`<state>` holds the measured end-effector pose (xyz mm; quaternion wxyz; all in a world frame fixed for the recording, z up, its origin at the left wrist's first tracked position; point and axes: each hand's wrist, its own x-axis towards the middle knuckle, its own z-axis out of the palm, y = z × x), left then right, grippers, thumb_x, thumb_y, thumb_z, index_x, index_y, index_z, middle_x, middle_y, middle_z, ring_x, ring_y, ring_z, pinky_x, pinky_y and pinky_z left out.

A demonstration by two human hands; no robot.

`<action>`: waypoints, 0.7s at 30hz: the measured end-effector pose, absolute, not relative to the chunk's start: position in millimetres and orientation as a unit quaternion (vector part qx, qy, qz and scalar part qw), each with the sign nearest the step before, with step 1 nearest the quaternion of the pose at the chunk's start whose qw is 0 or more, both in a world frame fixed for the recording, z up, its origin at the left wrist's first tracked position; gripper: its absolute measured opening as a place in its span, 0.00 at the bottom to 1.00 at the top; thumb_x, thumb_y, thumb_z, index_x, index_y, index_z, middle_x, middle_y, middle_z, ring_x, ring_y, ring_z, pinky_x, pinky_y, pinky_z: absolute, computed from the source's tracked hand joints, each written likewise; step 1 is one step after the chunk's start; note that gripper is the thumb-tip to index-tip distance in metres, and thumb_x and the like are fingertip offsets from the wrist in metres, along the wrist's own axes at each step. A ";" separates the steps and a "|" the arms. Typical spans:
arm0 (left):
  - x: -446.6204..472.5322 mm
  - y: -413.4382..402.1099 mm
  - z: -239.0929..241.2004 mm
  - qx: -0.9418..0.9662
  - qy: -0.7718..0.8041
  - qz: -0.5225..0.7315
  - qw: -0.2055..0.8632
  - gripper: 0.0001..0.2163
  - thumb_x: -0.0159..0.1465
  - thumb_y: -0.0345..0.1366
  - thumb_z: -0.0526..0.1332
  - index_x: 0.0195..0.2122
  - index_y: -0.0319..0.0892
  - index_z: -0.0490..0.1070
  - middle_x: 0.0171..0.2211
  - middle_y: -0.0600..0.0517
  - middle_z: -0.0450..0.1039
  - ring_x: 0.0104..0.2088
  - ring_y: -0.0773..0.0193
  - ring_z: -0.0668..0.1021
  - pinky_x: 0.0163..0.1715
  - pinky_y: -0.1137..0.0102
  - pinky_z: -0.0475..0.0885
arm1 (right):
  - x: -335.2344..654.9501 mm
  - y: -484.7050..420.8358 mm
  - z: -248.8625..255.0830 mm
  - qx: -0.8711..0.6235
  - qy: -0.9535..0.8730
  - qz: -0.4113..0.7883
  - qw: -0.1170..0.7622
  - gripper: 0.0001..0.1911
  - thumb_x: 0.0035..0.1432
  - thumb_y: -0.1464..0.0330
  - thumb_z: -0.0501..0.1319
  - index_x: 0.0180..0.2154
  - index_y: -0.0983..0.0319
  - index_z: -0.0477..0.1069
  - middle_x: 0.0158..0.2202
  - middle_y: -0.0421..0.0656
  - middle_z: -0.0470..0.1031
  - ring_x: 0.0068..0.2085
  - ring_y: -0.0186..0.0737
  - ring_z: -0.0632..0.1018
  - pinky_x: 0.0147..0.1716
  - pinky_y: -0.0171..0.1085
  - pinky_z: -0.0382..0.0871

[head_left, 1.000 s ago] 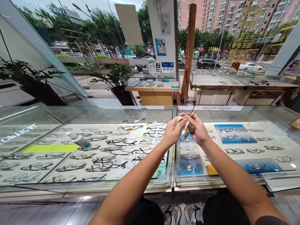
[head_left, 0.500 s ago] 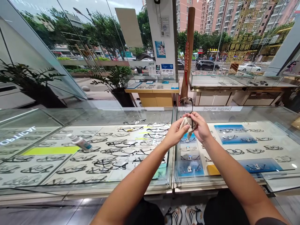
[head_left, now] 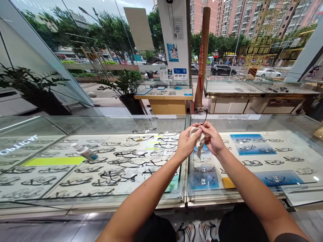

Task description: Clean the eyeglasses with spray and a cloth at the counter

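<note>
Over the seam of the glass counter, my two hands are close together at chest height. A pale cleaning cloth [head_left: 200, 148] is pinched in my left hand [head_left: 185, 144], its loose end hanging down between the palms. Dark-rimmed eyeglasses [head_left: 206, 117] rise above the fingertips, one lens standing clear. The fingers of my right hand [head_left: 213, 139] are closed around the lower part of the eyeglasses and also touch the cloth. Where cloth and fingers meet, the rest of the frame is hidden.
A white spray bottle [head_left: 85, 152] stands on the counter's glass top [head_left: 83, 125] at the left. Rows of eyeglasses [head_left: 131, 153] lie inside the display case. Beyond are a potted plant [head_left: 131, 105], a wooden post [head_left: 202, 60] and further display counters [head_left: 164, 97].
My hands have turned and shifted slightly left and lower. The eyeglasses' clear lens now faces me more fully, and more of the cloth hangs below my fingers.
</note>
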<state>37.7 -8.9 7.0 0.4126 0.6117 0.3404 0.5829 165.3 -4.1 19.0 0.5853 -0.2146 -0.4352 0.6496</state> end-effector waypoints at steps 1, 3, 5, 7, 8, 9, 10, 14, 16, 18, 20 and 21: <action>37.3 -8.8 7.4 0.611 0.340 0.588 0.406 0.26 0.62 0.62 0.65 0.34 0.39 0.73 0.25 0.56 0.66 0.26 0.69 0.65 0.27 0.73 0.62 | 165.5 -3.8 19.0 -0.216 -0.436 0.650 0.584 0.15 0.50 0.61 0.76 0.31 0.57 0.71 0.41 0.39 0.85 0.39 0.37 0.82 0.39 0.35 0.77; 35.9 -7.8 8.6 0.617 0.336 0.585 0.406 0.28 0.63 0.65 0.62 0.28 0.40 0.69 0.23 0.56 0.63 0.25 0.69 0.63 0.26 0.72 0.61 | 166.8 -2.7 19.8 -0.215 -0.433 0.651 0.585 0.15 0.49 0.62 0.76 0.30 0.56 0.71 0.39 0.39 0.85 0.37 0.37 0.82 0.39 0.35 0.78; 34.1 -6.2 10.1 0.632 0.320 0.562 0.427 0.30 0.62 0.67 0.61 0.27 0.41 0.66 0.23 0.56 0.61 0.25 0.69 0.62 0.25 0.72 0.60 | 169.3 -1.1 21.3 -0.207 -0.427 0.656 0.587 0.16 0.48 0.62 0.77 0.30 0.56 0.71 0.37 0.38 0.84 0.37 0.37 0.82 0.39 0.35 0.78; 32.4 -4.7 11.7 0.650 0.297 0.528 0.458 0.29 0.61 0.67 0.62 0.29 0.41 0.68 0.24 0.56 0.63 0.25 0.69 0.62 0.26 0.72 0.61 | 172.6 0.9 22.8 -0.200 -0.416 0.663 0.589 0.16 0.48 0.63 0.77 0.30 0.56 0.71 0.35 0.38 0.84 0.36 0.36 0.82 0.39 0.34 0.78; 31.8 -4.2 12.5 0.658 0.285 0.514 0.471 0.29 0.61 0.66 0.64 0.32 0.40 0.69 0.25 0.56 0.64 0.26 0.68 0.63 0.27 0.72 0.62 | 174.3 1.9 23.4 -0.199 -0.410 0.666 0.591 0.16 0.48 0.63 0.77 0.30 0.56 0.71 0.35 0.38 0.84 0.36 0.36 0.81 0.39 0.34 0.78; 31.4 -4.0 13.1 0.665 0.275 0.503 0.480 0.28 0.61 0.65 0.65 0.34 0.40 0.70 0.27 0.55 0.66 0.27 0.68 0.65 0.29 0.72 0.63 | 175.8 2.9 23.8 -0.199 -0.405 0.667 0.593 0.16 0.48 0.64 0.77 0.30 0.57 0.71 0.35 0.38 0.83 0.36 0.35 0.81 0.39 0.33 0.78; 31.2 -4.0 13.4 0.669 0.267 0.495 0.485 0.27 0.61 0.63 0.66 0.36 0.40 0.71 0.28 0.54 0.68 0.28 0.67 0.66 0.30 0.72 0.64 | 177.0 3.9 24.0 -0.201 -0.401 0.668 0.595 0.16 0.48 0.64 0.77 0.30 0.57 0.71 0.35 0.38 0.83 0.35 0.35 0.81 0.40 0.33 0.78; 32.3 -4.9 12.1 0.671 0.261 0.487 0.495 0.26 0.59 0.58 0.70 0.44 0.38 0.73 0.32 0.53 0.70 0.30 0.67 0.68 0.32 0.73 0.64 | 177.8 5.2 23.7 -0.200 -0.384 0.674 0.599 0.16 0.47 0.64 0.78 0.30 0.57 0.72 0.36 0.38 0.83 0.37 0.36 0.81 0.42 0.34 0.79; 33.5 -5.6 10.6 0.659 0.273 0.494 0.497 0.27 0.57 0.56 0.72 0.45 0.38 0.73 0.32 0.53 0.70 0.30 0.67 0.68 0.31 0.73 0.64 | 176.3 3.9 23.5 -0.197 -0.374 0.680 0.599 0.16 0.45 0.64 0.78 0.29 0.57 0.73 0.36 0.38 0.83 0.39 0.36 0.82 0.44 0.34 0.78; 34.7 -6.7 9.5 0.645 0.289 0.508 0.492 0.27 0.56 0.56 0.73 0.44 0.37 0.74 0.30 0.54 0.69 0.29 0.68 0.67 0.29 0.73 0.63 | 174.3 1.5 23.4 -0.197 -0.375 0.684 0.594 0.16 0.45 0.64 0.79 0.29 0.57 0.73 0.36 0.38 0.83 0.39 0.35 0.81 0.45 0.34 0.78; 35.9 -8.2 9.0 0.632 0.303 0.525 0.484 0.26 0.56 0.56 0.72 0.42 0.37 0.74 0.29 0.54 0.69 0.27 0.69 0.66 0.28 0.74 0.63 | 172.2 -1.3 23.3 -0.203 -0.386 0.681 0.587 0.15 0.46 0.64 0.78 0.29 0.57 0.73 0.37 0.38 0.84 0.40 0.36 0.81 0.46 0.35 0.78; 36.5 -8.9 9.0 0.627 0.307 0.533 0.479 0.26 0.56 0.57 0.72 0.41 0.37 0.74 0.28 0.55 0.69 0.27 0.69 0.66 0.28 0.74 0.63 | 171.2 -2.6 23.2 -0.207 -0.392 0.678 0.586 0.15 0.46 0.64 0.78 0.29 0.57 0.72 0.38 0.38 0.84 0.40 0.37 0.82 0.46 0.36 0.78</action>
